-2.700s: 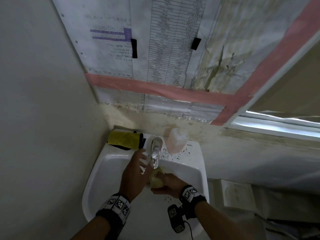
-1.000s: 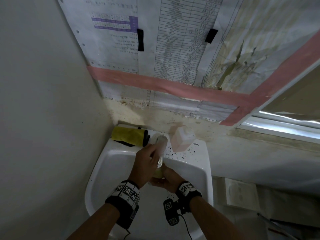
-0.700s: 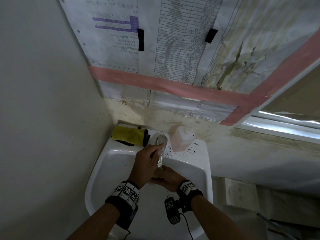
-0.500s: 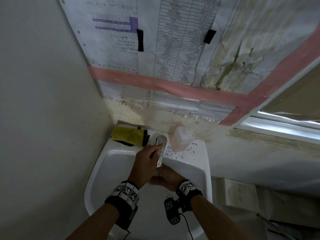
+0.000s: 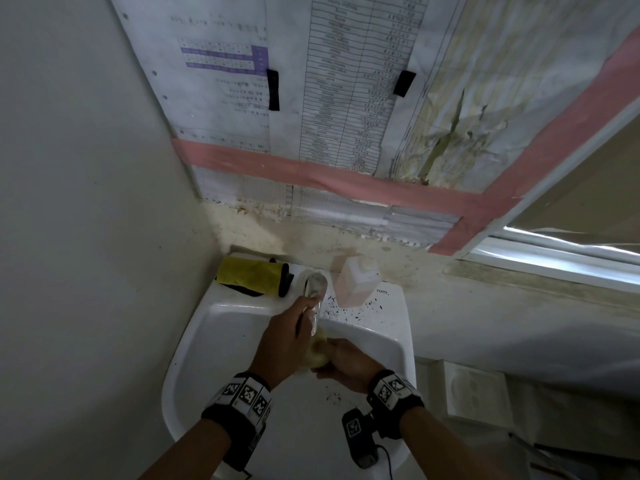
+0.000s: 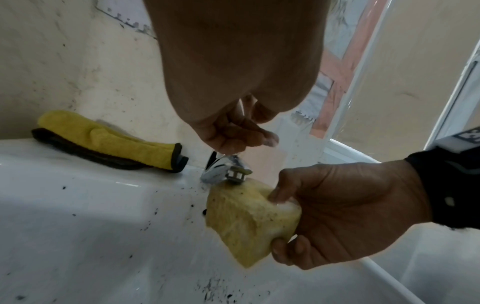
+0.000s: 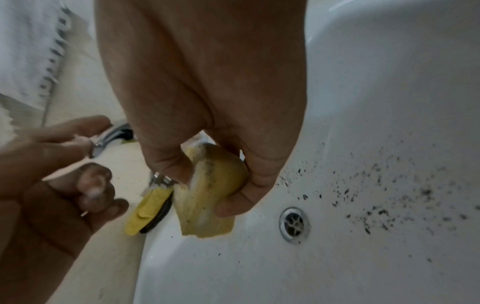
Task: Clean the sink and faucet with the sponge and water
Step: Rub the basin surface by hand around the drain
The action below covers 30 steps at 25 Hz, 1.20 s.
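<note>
The white sink (image 5: 221, 341) has a chrome faucet (image 5: 315, 289) at its back rim. My left hand (image 5: 287, 337) reaches over the faucet, its fingers (image 6: 233, 133) curled round the lever on top. In the right wrist view the left hand (image 7: 64, 164) has its forefinger stretched along the faucet lever (image 7: 111, 135). My right hand (image 5: 346, 365) grips a wet yellow sponge (image 6: 249, 222) and holds it right under the faucet spout (image 6: 235, 173), touching it. The sponge (image 7: 210, 185) is squeezed between thumb and fingers. I see no clear water stream.
A folded yellow and black cloth (image 5: 251, 277) lies on the rim's back left. A translucent bottle (image 5: 356, 280) stands right of the faucet. Black specks (image 5: 349, 310) dot the rim and bowl near the drain (image 7: 294, 224). Walls close in at the left and back.
My left hand, open beside the faucet 2.7 s ago, has closed on the lever. In the last second both hands have hardly moved, and more of the sponge shows under the spout.
</note>
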Motion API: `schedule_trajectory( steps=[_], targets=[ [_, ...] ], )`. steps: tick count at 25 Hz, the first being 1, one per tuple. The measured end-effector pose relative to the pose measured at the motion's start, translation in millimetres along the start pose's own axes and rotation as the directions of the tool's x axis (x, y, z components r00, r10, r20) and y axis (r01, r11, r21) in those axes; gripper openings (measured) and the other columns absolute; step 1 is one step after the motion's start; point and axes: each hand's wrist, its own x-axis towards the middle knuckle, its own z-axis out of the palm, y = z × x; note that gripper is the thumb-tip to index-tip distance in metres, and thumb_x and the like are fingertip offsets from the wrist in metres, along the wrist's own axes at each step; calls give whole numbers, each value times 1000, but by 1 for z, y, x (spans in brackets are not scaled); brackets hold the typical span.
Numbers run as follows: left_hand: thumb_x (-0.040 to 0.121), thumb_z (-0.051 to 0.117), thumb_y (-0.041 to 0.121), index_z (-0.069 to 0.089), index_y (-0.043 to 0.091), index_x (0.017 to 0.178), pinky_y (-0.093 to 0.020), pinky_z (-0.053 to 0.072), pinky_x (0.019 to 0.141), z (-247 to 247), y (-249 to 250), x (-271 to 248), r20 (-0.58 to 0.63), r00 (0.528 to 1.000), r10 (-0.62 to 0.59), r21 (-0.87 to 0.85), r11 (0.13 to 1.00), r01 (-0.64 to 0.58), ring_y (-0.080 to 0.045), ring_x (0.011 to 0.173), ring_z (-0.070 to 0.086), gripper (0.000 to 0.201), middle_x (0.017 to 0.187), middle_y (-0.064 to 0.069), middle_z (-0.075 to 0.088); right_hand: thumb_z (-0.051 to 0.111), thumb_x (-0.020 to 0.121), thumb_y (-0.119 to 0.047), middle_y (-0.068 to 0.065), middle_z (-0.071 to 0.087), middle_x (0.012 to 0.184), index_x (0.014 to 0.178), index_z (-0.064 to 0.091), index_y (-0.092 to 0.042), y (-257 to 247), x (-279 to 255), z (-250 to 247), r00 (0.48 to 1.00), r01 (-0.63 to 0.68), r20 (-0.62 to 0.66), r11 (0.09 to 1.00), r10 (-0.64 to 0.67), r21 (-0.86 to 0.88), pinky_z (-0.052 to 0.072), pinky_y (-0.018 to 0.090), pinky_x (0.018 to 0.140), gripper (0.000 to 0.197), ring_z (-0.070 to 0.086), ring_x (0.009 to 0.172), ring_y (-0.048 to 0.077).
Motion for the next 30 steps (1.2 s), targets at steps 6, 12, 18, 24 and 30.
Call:
schedule_trajectory(
  steps=[6, 12, 18, 24, 30],
  targets=[
    [104, 49, 37, 58, 43, 120, -36, 57, 58, 0, 15, -13, 93, 996, -4, 34, 999, 1, -10, 60, 66, 19, 68, 6, 68, 51, 99, -11, 11, 69, 106, 126, 60, -9, -8, -46, -36, 995, 99, -22, 994, -100, -48, 54, 31, 71, 29, 63, 86, 21],
    [95, 59, 56, 64, 25, 107, -45, 61, 56, 3, 39, -5, 308, 910, -279, -221, 909, 354, -23, 68, 75, 33, 89, -4, 75, 59, 95, -17, 17, 62, 97, 124, 58, 4, -35, -84, -57, 986, 166, -7, 960, -168, 224, 57, 36, 77, 36, 62, 83, 24],
    [92, 72, 42, 51, 26, 131, -47, 64, 64, 16, 53, 18, 264, 934, -241, -379, 865, 330, -27, 80, 76, 47, 117, -9, 63, 57, 102, -37, 16, 66, 115, 130, 56, -24, -67, -77, -60, 956, 200, -158, 945, -246, -259, 61, 47, 79, 31, 71, 89, 26],
    [94, 71, 35, 50, 23, 126, -54, 63, 62, 11, 62, 29, 6, 950, -312, -528, 806, 268, -32, 69, 75, 40, 113, -9, 64, 62, 96, -51, -4, 50, 128, 145, 36, -35, -102, -67, -67, 445, 371, -264, 444, -856, -815, 52, 30, 87, 58, 56, 109, 10],
    [95, 72, 30, 52, 34, 141, -44, 64, 66, 12, 68, 38, -52, 947, -317, -619, 755, 218, -32, 76, 76, 50, 125, -3, 56, 49, 106, -42, -8, 53, 136, 154, 31, -36, -100, -44, -54, 443, 255, -74, 205, -893, -945, 50, 33, 87, 52, 50, 115, 15]
  ],
)
